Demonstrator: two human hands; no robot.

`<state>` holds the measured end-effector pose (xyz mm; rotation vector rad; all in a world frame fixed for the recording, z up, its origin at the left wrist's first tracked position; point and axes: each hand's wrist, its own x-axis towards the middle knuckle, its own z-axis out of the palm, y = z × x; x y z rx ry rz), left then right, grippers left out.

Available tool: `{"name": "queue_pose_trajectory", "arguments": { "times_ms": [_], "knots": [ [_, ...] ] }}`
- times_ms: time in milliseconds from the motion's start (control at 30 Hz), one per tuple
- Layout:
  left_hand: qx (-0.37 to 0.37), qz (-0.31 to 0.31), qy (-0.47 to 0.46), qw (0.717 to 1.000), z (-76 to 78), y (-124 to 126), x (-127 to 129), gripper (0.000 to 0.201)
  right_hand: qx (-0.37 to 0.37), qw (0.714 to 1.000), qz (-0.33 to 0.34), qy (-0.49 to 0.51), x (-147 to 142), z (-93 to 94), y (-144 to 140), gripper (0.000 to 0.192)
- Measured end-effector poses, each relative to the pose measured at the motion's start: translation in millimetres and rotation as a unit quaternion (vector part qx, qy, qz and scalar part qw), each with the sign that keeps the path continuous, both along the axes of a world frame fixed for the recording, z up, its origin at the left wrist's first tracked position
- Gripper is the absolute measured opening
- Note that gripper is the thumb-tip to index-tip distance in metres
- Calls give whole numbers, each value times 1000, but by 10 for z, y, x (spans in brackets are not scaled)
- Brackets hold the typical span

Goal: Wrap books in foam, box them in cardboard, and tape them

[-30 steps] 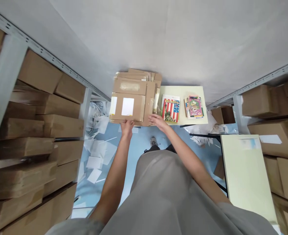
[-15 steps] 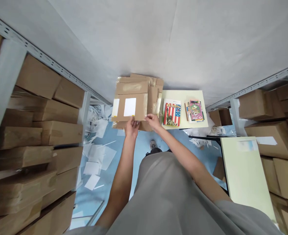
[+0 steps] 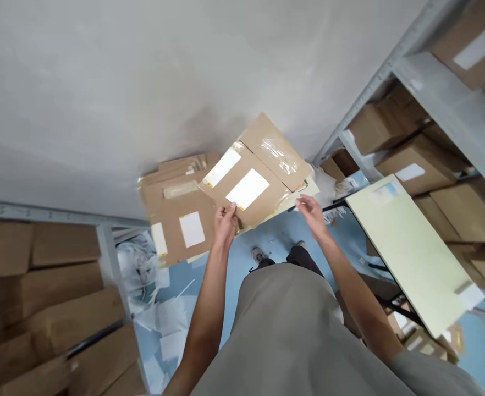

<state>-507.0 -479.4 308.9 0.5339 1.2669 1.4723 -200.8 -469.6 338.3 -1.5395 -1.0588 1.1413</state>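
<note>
My left hand (image 3: 226,220) grips the near edge of a flattened cardboard box (image 3: 273,184), thumb on top beside a white label. The box is tilted and raised over the pale table (image 3: 314,187), with clear tape shining on its far flap. To its left lies a stack of flattened cardboard boxes (image 3: 172,206), the top one bearing white labels too. My right hand (image 3: 310,213) is off the cardboard, just beyond its right corner, with fingers loosely apart and nothing in them. Only a sliver of a coloured book (image 3: 302,186) shows past the box; the other books are hidden.
A second pale table (image 3: 407,247) stands on the right. Shelves with cardboard boxes (image 3: 411,159) rise to the right, and more boxes (image 3: 77,319) fill the left shelf. Paper scraps (image 3: 172,324) litter the blue floor at the left. A grey wall (image 3: 185,71) stands behind.
The flattened box has been lifted off the stack and moved right over the books, turning as it went. My right hand has let go of it. The view has swung to the right.
</note>
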Motion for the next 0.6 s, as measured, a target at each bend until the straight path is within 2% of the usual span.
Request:
{"name": "queue_pose_trajectory", "arguments": {
  "times_ms": [100, 233, 300, 433, 500, 600],
  "knots": [
    [-1, -114, 8, 993, 45, 218, 489, 50, 48, 980, -141, -133, 887, 119, -254, 63],
    [-1, -239, 22, 971, 125, 436, 1284, 52, 40, 937, -232, -256, 1800, 275, -781, 65],
    [5, -285, 41, 958, 175, 523, 1742, 48, 28, 936, -248, -249, 2178, 307, -1000, 67],
    [8, -379, 59, 923, 242, 654, 2788, 46, 20, 958, -254, -134, 2968, 254, -1288, 73],
    [6, -421, 60, 905, 227, 707, 3361, 46, 19, 963, -256, -84, 3407, 183, -1402, 67],
    [8, -467, 78, 881, 128, 781, 4243, 44, 2, 960, -274, -58, 4081, 43, -1596, 58]
  ]
}}
